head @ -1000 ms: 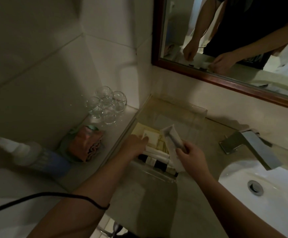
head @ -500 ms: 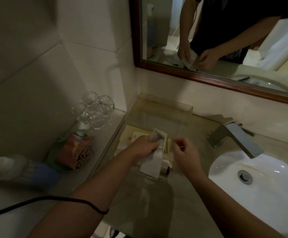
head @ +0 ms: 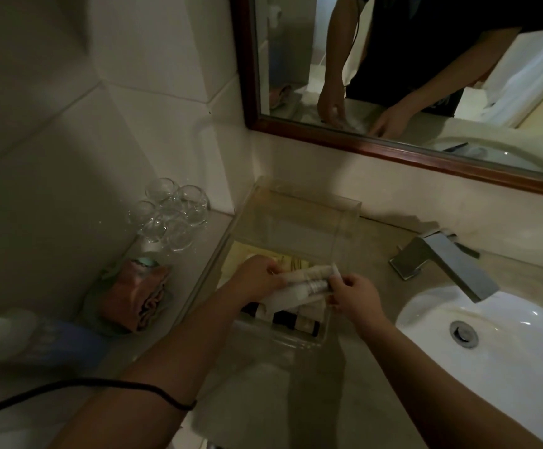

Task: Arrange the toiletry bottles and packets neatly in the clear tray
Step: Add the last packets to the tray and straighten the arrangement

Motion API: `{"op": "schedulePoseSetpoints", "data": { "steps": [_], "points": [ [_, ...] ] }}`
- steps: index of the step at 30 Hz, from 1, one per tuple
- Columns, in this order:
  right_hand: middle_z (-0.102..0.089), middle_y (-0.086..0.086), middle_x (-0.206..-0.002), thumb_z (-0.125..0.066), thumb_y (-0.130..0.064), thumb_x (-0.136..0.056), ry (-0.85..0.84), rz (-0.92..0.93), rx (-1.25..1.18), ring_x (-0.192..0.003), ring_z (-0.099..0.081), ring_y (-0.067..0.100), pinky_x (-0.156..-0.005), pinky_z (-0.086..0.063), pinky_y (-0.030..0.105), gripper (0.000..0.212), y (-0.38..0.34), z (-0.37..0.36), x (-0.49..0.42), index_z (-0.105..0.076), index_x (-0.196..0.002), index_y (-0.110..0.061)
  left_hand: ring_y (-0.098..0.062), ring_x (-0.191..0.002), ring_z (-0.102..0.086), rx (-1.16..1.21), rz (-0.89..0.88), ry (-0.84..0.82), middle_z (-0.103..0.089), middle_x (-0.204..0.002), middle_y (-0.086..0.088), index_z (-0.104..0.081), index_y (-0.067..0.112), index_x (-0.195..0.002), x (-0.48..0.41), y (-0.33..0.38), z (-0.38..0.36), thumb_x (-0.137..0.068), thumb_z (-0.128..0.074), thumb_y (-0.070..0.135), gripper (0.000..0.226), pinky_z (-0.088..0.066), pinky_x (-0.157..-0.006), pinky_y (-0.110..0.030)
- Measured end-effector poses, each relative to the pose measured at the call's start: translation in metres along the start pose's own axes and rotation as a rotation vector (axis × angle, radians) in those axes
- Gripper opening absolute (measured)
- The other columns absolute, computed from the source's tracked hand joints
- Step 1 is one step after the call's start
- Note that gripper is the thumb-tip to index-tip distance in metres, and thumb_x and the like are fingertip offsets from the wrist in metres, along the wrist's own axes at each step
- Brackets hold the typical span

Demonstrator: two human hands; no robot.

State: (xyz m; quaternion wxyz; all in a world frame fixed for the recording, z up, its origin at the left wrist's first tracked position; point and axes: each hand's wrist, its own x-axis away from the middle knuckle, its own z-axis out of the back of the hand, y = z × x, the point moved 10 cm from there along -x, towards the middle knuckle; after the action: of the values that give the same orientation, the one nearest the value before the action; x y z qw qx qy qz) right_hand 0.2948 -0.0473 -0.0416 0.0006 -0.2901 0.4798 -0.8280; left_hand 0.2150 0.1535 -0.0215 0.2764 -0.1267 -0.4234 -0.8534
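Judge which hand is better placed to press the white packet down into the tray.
Probably left. The left hand grips the white packet from above inside the clear tray; the right hand pinches only its end by the tray's sink-side wall.

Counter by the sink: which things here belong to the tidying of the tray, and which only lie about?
Belong to the job:
- clear tray
- white packet, held by left hand and right hand
- dark bottles lying in the tray
- yellowish packets in the tray

Only lying about:
- glasses
- folded pink cloth
- faucet
- sink
- mirror
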Motion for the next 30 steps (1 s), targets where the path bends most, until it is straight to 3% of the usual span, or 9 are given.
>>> {"op": "schedulePoseSetpoints", "data": {
  "steps": [4, 7, 10, 13, 17, 19, 22, 25, 30],
  "points": [
    [-0.069, 0.001, -0.066, -0.054, -0.044, -0.096, -0.009, 0.06, 0.266, -0.051, -0.064, 0.009, -0.042, -0.045, 0.019, 0.039, -0.005, -0.003, 0.0, -0.069, -0.076, -0.014, -0.018, -0.085, -0.063, 0.137, 0.071, 0.195, -0.065, -0.087, -0.001, -0.07, 0.011, -0.09, -0.006, -0.015, 0.022, -0.077, -0.07, 0.019, 0.015, -0.044, -0.058, -0.023],
    [-0.072, 0.007, -0.072, -0.054, -0.048, -0.092, -0.03, 0.068, 0.425, -0.057, -0.065, 0.018, -0.049, -0.047, 0.029, 0.038, -0.003, -0.008, -0.004, -0.069, -0.077, -0.017, -0.018, -0.087, -0.06, 0.173, 0.087, 0.266, -0.063, -0.09, -0.001, -0.067, 0.012, -0.093, -0.011, -0.019, 0.027, -0.078, -0.07, 0.018, 0.016, -0.041, -0.059, -0.024],
    [-0.068, 0.004, -0.069, -0.056, -0.048, -0.091, 0.015, 0.1, 0.532, -0.055, -0.059, 0.015, -0.047, -0.042, 0.026, 0.033, -0.007, -0.008, -0.004, -0.066, -0.074, -0.021, -0.014, -0.087, -0.054, 0.19, 0.082, 0.304, -0.058, -0.097, 0.0, -0.063, 0.012, -0.103, -0.016, -0.02, 0.026, -0.081, -0.069, 0.019, 0.024, -0.038, -0.059, -0.022],
    [-0.064, -0.002, -0.072, -0.058, -0.044, -0.09, 0.074, 0.131, 0.598, -0.063, -0.061, 0.014, -0.051, -0.046, 0.027, 0.026, -0.017, -0.006, -0.003, -0.064, -0.085, -0.02, -0.016, -0.092, -0.054, 0.187, 0.065, 0.345, -0.06, -0.106, -0.004, -0.059, 0.011, -0.111, -0.018, -0.021, 0.024, -0.082, -0.068, 0.017, 0.031, -0.044, -0.073, -0.027],
    [-0.063, -0.006, -0.086, -0.061, -0.046, -0.088, 0.152, 0.191, 0.603, -0.071, -0.062, 0.013, -0.055, -0.05, 0.029, 0.035, -0.02, -0.007, 0.004, -0.049, -0.114, -0.026, -0.026, -0.11, -0.05, -0.118, -0.124, 0.482, -0.056, -0.118, -0.01, -0.057, 0.012, -0.115, -0.005, -0.002, 0.028, -0.082, -0.061, 0.014, 0.034, -0.043, -0.091, -0.036],
    [-0.061, -0.007, -0.087, -0.062, -0.045, -0.087, 0.17, 0.255, 0.634, -0.071, -0.06, 0.011, -0.055, -0.051, 0.028, 0.036, -0.023, -0.009, 0.009, -0.047, -0.114, -0.027, -0.027, -0.11, -0.049, -0.28, -0.24, 0.518, -0.056, -0.118, -0.009, -0.06, 0.012, -0.111, 0.005, 0.01, 0.023, -0.082, -0.058, 0.016, 0.029, -0.045, -0.092, -0.038],
    [-0.059, -0.005, -0.106, -0.063, -0.037, -0.087, 0.147, 0.444, 0.73, -0.091, -0.054, 0.011, -0.073, -0.05, 0.026, 0.03, -0.033, -0.023, 0.015, -0.054, -0.114, -0.028, -0.03, -0.119, -0.05, -0.401, -0.365, 0.404, -0.056, -0.129, -0.011, -0.061, 0.014, -0.118, 0.013, 0.011, -0.002, -0.088, -0.05, 0.018, 0.033, -0.043, -0.099, -0.04],
    [-0.057, -0.002, -0.12, -0.062, -0.035, -0.087, 0.142, 0.563, 0.83, -0.106, -0.05, 0.016, -0.087, -0.047, 0.029, 0.037, -0.039, -0.036, 0.016, -0.055, -0.124, -0.03, -0.032, -0.135, -0.035, -0.474, -0.373, 0.225, -0.041, -0.147, -0.009, -0.047, 0.016, -0.135, 0.008, 0.002, -0.03, -0.095, -0.042, 0.021, 0.041, -0.033, -0.111, -0.04],
    [-0.059, 0.0, -0.121, -0.059, -0.035, -0.089, 0.168, 0.563, 0.931, -0.106, -0.051, 0.019, -0.086, -0.044, 0.031, 0.036, -0.039, -0.04, 0.011, -0.058, -0.125, -0.029, -0.029, -0.136, -0.036, -0.433, -0.39, 0.155, -0.038, -0.149, -0.006, -0.043, 0.02, -0.14, -0.006, 0.001, -0.036, -0.094, -0.043, 0.012, 0.047, -0.038, -0.108, -0.043]
  ]
}}
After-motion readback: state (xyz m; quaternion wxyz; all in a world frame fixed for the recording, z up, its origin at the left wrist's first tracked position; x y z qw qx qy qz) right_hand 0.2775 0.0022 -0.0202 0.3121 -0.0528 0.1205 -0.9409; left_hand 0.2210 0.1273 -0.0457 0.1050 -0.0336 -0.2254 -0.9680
